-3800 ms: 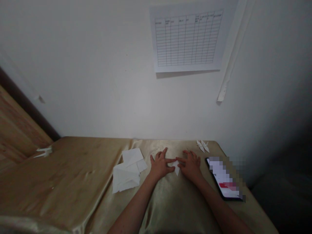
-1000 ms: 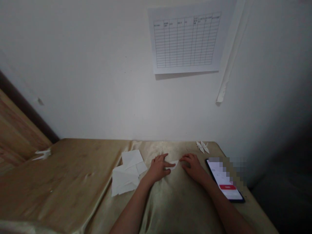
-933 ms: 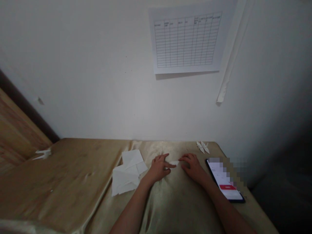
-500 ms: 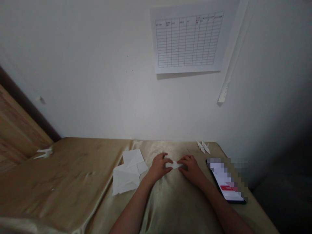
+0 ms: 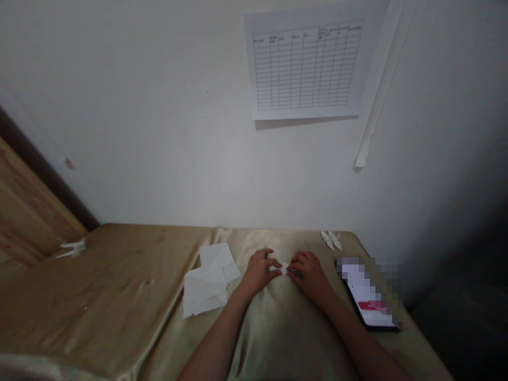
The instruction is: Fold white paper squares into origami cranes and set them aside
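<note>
A small folded piece of white paper (image 5: 284, 269) lies low over the cloth, between my two hands. My left hand (image 5: 260, 270) pinches its left end between thumb and fingers. On the other side, my right hand (image 5: 307, 271) has its fingertips closed on the right end. The fingers cover both ends of the paper, so only its middle shows. To the left of my left forearm lie several loose white paper sheets (image 5: 206, 288), overlapping each other. Beyond my right hand sit small folded paper figures (image 5: 330, 239) with pointed ends.
A phone (image 5: 367, 296) with its screen lit lies right of my right forearm. The table has a shiny gold cloth (image 5: 130, 286) with creases. White paper scraps (image 5: 72, 248) rest at the far left. A printed grid sheet (image 5: 305, 69) hangs on the wall behind.
My right hand's fingertips have shifted slightly along the folded paper toward its middle and now cover more of the right end. My left hand stays in place.
</note>
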`<state>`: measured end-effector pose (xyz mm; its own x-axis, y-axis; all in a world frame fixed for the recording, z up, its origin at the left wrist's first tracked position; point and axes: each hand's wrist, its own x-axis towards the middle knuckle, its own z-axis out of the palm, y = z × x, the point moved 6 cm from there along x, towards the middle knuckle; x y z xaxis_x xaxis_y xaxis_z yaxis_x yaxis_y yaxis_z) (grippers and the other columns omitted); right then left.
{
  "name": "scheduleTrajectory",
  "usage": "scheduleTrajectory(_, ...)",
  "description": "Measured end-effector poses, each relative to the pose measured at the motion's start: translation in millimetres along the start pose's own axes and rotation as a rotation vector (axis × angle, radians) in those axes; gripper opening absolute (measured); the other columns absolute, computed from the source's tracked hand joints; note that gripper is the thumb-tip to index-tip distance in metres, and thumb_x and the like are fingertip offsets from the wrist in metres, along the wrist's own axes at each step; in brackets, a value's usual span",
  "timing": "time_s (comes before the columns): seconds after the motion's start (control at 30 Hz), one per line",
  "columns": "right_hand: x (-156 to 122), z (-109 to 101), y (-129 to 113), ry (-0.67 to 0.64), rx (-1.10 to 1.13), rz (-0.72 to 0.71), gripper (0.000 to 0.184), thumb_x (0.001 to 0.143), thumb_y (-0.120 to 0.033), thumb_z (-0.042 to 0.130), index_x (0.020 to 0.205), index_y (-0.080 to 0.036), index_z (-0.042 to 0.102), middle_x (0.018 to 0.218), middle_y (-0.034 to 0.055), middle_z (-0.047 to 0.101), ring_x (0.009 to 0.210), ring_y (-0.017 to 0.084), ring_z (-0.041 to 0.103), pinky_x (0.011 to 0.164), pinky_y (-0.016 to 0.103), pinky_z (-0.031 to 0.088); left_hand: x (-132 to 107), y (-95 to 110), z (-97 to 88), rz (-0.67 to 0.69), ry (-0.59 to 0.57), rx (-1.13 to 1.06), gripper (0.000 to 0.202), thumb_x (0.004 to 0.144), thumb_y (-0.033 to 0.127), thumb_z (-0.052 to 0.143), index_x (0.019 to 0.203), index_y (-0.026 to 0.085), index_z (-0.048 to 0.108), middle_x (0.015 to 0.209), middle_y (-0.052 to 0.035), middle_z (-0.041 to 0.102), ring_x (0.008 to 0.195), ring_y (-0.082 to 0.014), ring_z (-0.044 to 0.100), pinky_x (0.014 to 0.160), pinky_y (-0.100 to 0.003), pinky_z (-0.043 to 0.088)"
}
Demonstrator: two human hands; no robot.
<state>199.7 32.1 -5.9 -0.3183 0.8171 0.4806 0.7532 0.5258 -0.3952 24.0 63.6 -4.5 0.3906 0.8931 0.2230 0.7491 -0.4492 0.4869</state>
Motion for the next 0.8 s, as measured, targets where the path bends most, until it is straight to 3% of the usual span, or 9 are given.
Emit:
scheduleTrajectory(0.17,-0.5,0.9,-6.4,0.032,-0.034,-0.033,0.013,0.089,-0.018,0.069,0.093,-0.027,0.078,0.101,0.0044,0.072,0.113,0.024,0.057,0.109,0.045,0.038,1.4,0.6,-0.2,-0.011,0.005,-0.021,0.013,0.083,0.029,0.084,0.096,0.03,0.085,0.136,-0.0093,0.065,0.129,-0.0293,0.059,0.114,-0.046,0.043)
scheduleTrajectory(0.5,4.4,5.8,-1.5,-0.07,-0.012,0.149,0.012,0.091,-0.023,0.064,0.089,-0.024,0.076,0.102,0.0063,0.071,0.112,0.025,0.055,0.103,0.04,0.04,1.7,2.1,-0.2,-0.041,0.008,-0.017,0.011,0.084,0.03,0.082,0.094,0.029,0.085,0.135,-0.0107,0.066,0.131,-0.03,0.059,0.114,-0.047,0.043)
scheduleTrajectory(0.8,3.8,10.8,5.3,-0.067,-0.011,0.228,0.01,0.091,-0.026,0.065,0.091,-0.023,0.075,0.107,0.0083,0.07,0.114,0.026,0.055,0.103,0.041,0.041,1.7,4.0,2.0,-0.049,0.005,0.015,0.014,0.083,0.026,0.081,0.098,0.027,0.082,0.144,-0.0105,0.059,0.136,-0.0304,0.055,0.117,-0.048,0.041)
